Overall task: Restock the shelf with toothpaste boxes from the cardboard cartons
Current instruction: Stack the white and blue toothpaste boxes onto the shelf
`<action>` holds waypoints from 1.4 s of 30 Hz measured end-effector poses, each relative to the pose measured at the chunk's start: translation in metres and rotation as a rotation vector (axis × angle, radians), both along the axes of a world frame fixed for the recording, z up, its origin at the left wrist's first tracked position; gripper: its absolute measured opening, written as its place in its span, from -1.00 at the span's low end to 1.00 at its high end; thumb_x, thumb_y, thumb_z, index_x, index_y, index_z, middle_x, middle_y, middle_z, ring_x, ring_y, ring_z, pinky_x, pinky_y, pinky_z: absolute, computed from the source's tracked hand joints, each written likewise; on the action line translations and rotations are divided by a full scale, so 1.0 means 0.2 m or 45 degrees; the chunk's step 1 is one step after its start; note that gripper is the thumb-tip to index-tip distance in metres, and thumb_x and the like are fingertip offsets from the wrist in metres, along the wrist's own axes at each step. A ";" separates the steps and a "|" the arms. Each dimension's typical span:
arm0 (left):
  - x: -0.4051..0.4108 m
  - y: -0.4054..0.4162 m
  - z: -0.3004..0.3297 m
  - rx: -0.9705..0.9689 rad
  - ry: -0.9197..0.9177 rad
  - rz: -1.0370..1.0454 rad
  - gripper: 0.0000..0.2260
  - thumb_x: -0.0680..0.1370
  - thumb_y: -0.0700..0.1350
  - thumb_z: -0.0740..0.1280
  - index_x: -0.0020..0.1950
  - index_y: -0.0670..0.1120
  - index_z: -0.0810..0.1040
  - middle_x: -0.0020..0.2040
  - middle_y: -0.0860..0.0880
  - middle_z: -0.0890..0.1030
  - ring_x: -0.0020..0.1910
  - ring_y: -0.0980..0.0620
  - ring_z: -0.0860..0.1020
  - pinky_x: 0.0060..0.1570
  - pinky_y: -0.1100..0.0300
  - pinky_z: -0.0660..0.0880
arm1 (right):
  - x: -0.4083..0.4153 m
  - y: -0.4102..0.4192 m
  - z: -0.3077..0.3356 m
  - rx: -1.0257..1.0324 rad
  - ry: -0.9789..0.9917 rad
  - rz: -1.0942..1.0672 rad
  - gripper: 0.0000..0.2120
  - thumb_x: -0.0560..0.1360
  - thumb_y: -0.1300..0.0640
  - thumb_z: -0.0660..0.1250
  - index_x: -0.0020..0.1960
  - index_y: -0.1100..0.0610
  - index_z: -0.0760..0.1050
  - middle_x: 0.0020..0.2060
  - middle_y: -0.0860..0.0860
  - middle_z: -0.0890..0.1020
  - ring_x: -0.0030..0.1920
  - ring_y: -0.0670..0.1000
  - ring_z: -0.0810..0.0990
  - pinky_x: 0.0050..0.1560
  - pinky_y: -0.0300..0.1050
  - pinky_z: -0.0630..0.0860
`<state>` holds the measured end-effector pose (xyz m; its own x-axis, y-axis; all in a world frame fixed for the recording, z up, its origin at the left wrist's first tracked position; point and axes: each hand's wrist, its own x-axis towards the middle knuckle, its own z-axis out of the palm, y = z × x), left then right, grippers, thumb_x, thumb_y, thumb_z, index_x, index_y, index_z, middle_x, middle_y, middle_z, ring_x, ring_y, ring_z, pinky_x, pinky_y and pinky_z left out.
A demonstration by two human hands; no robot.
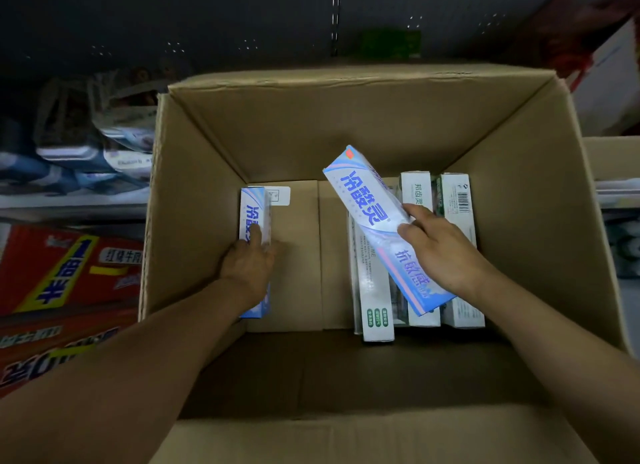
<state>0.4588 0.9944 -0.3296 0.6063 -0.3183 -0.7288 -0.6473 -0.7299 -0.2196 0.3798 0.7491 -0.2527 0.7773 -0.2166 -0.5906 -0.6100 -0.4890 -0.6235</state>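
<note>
An open cardboard carton (194,193) fills the view. My left hand (251,263) grips a blue-and-white toothpaste box (254,207) standing on edge against the carton's left wall. My right hand (438,245) holds a second blue-and-white toothpaste box (367,211), lifted and tilted above several white-and-green toothpaste boxes (377,304) lying on the carton floor at the right. The floor between the two groups is bare cardboard with a small white label (280,195).
Dark shelving (242,20) runs behind the carton, with a green package (391,43) on it. At the left are stacked packaged goods (86,145) and red cartons (62,273). A red-and-white pack (609,83) stands at the upper right.
</note>
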 end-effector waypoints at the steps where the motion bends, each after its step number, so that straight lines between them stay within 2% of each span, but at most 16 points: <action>1: 0.01 0.01 0.00 0.026 -0.021 -0.064 -0.33 0.50 -0.11 0.37 0.49 -0.04 0.06 0.49 -0.27 -0.06 0.34 -0.18 0.31 0.23 0.06 0.39 | 0.00 0.00 0.00 0.004 0.003 -0.011 -0.66 0.62 -0.01 0.07 0.37 0.04 0.28 -0.01 0.00 0.53 -0.20 -0.14 0.54 -0.34 -0.28 0.35; 3: 0.01 0.02 -0.01 0.097 -0.098 -0.225 -0.36 0.50 -0.06 0.37 0.47 -0.01 0.10 0.48 -0.24 -0.05 0.39 -0.20 0.20 0.29 0.00 0.32 | -0.01 0.01 0.00 0.008 0.013 -0.013 -0.66 0.62 -0.02 0.07 0.37 0.04 0.29 -0.04 -0.02 0.53 -0.20 -0.13 0.55 -0.35 -0.27 0.35; 5: -0.01 0.01 -0.03 0.182 -0.160 -0.416 -0.42 0.53 -0.02 0.31 0.46 0.01 0.11 0.50 -0.22 -0.12 0.45 -0.25 0.05 0.34 -0.17 0.20 | -0.01 0.01 0.00 0.007 0.030 -0.007 -0.66 0.62 -0.04 0.07 0.35 0.03 0.29 -0.11 -0.08 0.50 -0.22 -0.14 0.55 -0.36 -0.31 0.34; 8: -0.03 0.02 -0.08 0.225 -0.170 -0.488 -0.44 0.55 0.00 0.27 0.48 0.01 0.09 0.51 -0.19 -0.19 0.48 -0.28 -0.10 0.36 -0.29 0.11 | -0.02 0.01 -0.02 -0.005 0.020 -0.011 -0.67 0.62 -0.03 0.08 0.34 0.03 0.29 -0.09 -0.06 0.51 -0.22 -0.14 0.55 -0.37 -0.33 0.32; 12: -0.01 0.01 -0.08 0.153 -0.177 -0.472 -0.43 0.53 -0.01 0.32 0.45 0.01 0.11 0.51 -0.18 -0.14 0.48 -0.29 -0.09 0.33 -0.22 0.18 | -0.04 0.01 -0.05 -0.010 0.006 -0.040 -0.68 0.62 -0.01 0.09 0.34 0.04 0.31 0.03 0.02 0.54 -0.18 -0.11 0.56 -0.34 -0.26 0.35; 17: 0.04 0.00 -0.06 0.030 -0.111 -0.436 -0.14 0.33 0.03 0.53 0.46 0.02 0.06 0.52 -0.18 -0.15 0.47 -0.32 -0.03 0.17 0.00 0.42 | -0.06 0.03 -0.06 0.019 0.007 -0.073 -0.68 0.61 -0.01 0.10 0.33 0.06 0.32 -0.03 -0.02 0.54 -0.24 -0.17 0.54 -0.37 -0.29 0.34; 19: 0.04 0.02 -0.08 0.055 -0.050 -0.441 -0.06 0.28 0.06 0.55 0.47 0.04 0.03 0.52 -0.16 -0.20 0.47 -0.34 -0.10 0.22 0.00 0.43 | -0.06 0.03 -0.06 0.027 0.018 -0.077 -0.67 0.61 -0.03 0.11 0.33 0.06 0.31 -0.10 -0.08 0.52 -0.24 -0.18 0.55 -0.38 -0.30 0.33; 22: 0.03 0.04 -0.09 0.083 0.045 -0.427 -0.18 0.41 -0.07 0.47 0.51 0.03 0.02 0.52 -0.16 -0.27 0.45 -0.39 -0.24 0.34 -0.09 0.33 | -0.06 0.03 -0.05 0.038 0.017 -0.078 -0.67 0.61 -0.03 0.11 0.32 0.07 0.32 -0.11 -0.08 0.51 -0.26 -0.20 0.54 -0.39 -0.32 0.32; 24: 0.03 0.05 -0.08 0.010 0.061 -0.352 -0.22 0.43 -0.12 0.45 0.50 0.01 0.04 0.53 -0.14 -0.24 0.47 -0.34 -0.23 0.34 -0.06 0.35 | -0.07 0.02 -0.04 0.041 0.017 -0.077 -0.67 0.61 -0.02 0.12 0.31 0.08 0.33 -0.06 -0.05 0.52 -0.25 -0.19 0.55 -0.39 -0.32 0.33; 27: 0.05 0.05 -0.09 -0.311 -0.052 -0.010 -0.22 0.42 -0.14 0.46 0.50 -0.05 0.06 0.53 -0.14 -0.17 0.52 -0.18 -0.11 0.35 0.00 0.32 | -0.09 0.00 -0.03 0.050 0.027 -0.095 -0.68 0.60 -0.04 0.12 0.30 0.06 0.32 -0.07 -0.06 0.53 -0.24 -0.16 0.57 -0.38 -0.34 0.34; 29: 0.05 0.02 -0.10 -0.417 -0.106 0.274 -0.18 0.44 -0.10 0.44 0.52 -0.06 -0.03 0.52 -0.19 -0.21 0.51 -0.19 -0.11 0.41 0.00 0.23 | -0.11 0.00 -0.03 0.048 0.034 -0.106 -0.69 0.61 -0.04 0.11 0.29 0.05 0.32 -0.05 -0.05 0.54 -0.23 -0.15 0.57 -0.39 -0.35 0.33; 32: 0.04 -0.03 -0.10 -0.417 -0.016 0.672 -0.05 0.44 0.03 0.44 0.53 -0.10 -0.19 0.52 -0.21 -0.26 0.52 -0.20 -0.13 0.44 0.00 0.10 | -0.11 -0.02 -0.02 0.051 0.003 -0.134 -0.73 0.61 -0.01 0.11 0.26 0.04 0.33 -0.02 -0.02 0.54 -0.23 -0.15 0.56 -0.41 -0.36 0.33; 37: 0.03 -0.04 -0.12 -0.370 0.058 0.766 -0.03 0.44 0.04 0.43 0.53 -0.07 -0.26 0.53 -0.09 -0.29 0.52 -0.10 -0.21 0.45 -0.01 0.00 | -0.11 -0.04 -0.02 0.080 -0.023 -0.161 -0.82 0.62 0.01 0.11 0.19 -0.01 0.34 -0.03 -0.01 0.56 -0.20 -0.08 0.58 -0.32 -0.22 0.37; 42: 0.00 -0.06 -0.10 -0.340 0.086 0.690 -0.04 0.44 0.04 0.42 0.53 -0.04 -0.26 0.53 0.03 -0.30 0.50 -0.21 -0.22 0.44 -0.06 -0.03 | -0.11 -0.04 -0.03 0.083 -0.010 -0.190 -0.78 0.61 0.01 0.13 0.24 -0.01 0.35 0.00 0.00 0.57 -0.19 -0.11 0.58 -0.31 -0.22 0.36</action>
<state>0.4594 0.9828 -0.3496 0.6886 -0.1541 -0.7086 -0.1740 -0.9837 0.0448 0.3588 0.7408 -0.2596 0.7439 -0.2916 -0.6013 -0.6680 -0.3515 -0.6559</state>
